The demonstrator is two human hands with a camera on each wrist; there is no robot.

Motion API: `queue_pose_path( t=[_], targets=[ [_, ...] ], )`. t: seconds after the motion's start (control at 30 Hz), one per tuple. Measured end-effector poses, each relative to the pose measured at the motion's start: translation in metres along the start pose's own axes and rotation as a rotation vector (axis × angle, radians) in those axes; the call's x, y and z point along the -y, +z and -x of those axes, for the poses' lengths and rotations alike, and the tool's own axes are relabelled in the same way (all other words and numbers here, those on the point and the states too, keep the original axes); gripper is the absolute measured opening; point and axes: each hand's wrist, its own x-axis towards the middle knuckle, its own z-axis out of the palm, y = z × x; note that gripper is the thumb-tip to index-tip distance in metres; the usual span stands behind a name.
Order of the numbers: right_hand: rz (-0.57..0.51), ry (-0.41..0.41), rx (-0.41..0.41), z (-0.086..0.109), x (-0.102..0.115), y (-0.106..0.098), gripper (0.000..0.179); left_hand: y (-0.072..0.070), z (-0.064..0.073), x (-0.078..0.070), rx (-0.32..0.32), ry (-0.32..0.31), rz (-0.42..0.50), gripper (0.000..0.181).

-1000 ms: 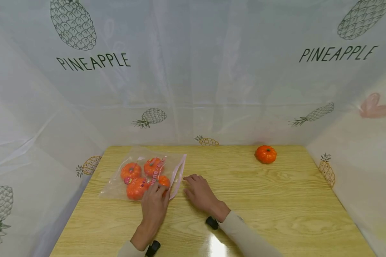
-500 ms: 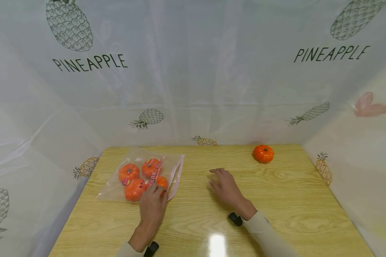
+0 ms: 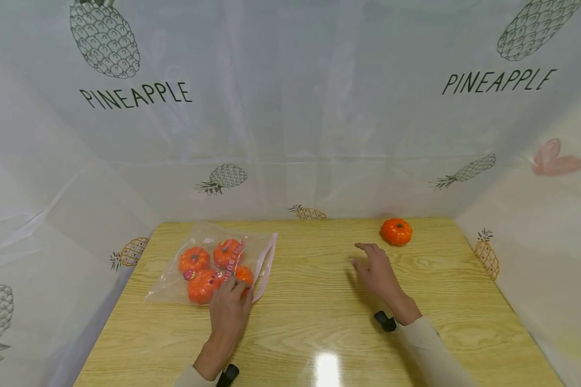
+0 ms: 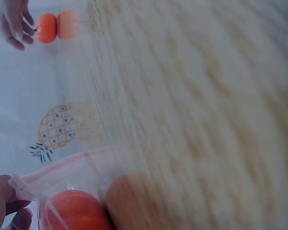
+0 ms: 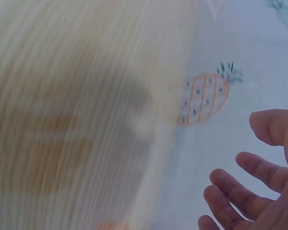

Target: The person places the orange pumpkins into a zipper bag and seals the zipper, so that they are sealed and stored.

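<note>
A clear zip bag (image 3: 267,269) with pink lettering and a pink-edged mouth lies on its side, its opening facing right. Several small orange pumpkins (image 3: 193,259) are inside it. My left hand (image 3: 228,312) pinches the bag's near edge by the mouth; the left wrist view shows the fingertips (image 4: 1,194) gathering the plastic beside a pumpkin (image 4: 76,212). My right hand (image 3: 380,274) hovers over the table, fingers spread and holding nothing. Just beyond it, at the back right, sits a single orange pumpkin (image 3: 396,231) with a green stem.
The wooden table (image 3: 300,322) reflects a bright light near its front. A white sheet (image 3: 300,123) printed with pineapples rises behind the table and along both sides. Black wrist cameras (image 3: 384,321) sit on both wrists.
My right hand has left the bag's mouth and moved right and slightly away from me, toward the lone pumpkin. The left hand stays at the bag, which keeps its place.
</note>
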Motion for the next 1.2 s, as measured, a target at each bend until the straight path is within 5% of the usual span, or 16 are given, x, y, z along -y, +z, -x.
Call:
queue_pose_path(
  t=[0.67,1.2],
  targets=[
    [0.04,0.025,-0.225,0.003,-0.042,-0.046,0.046,-0.003,-0.001,-0.001,0.044,-0.041,-0.011,0.017],
    [0.079,0.146,-0.271,-0.008,-0.068,-0.057,0.062,-0.004,-0.002,-0.001,0.037,-0.042,-0.008,0.017]
  ],
)
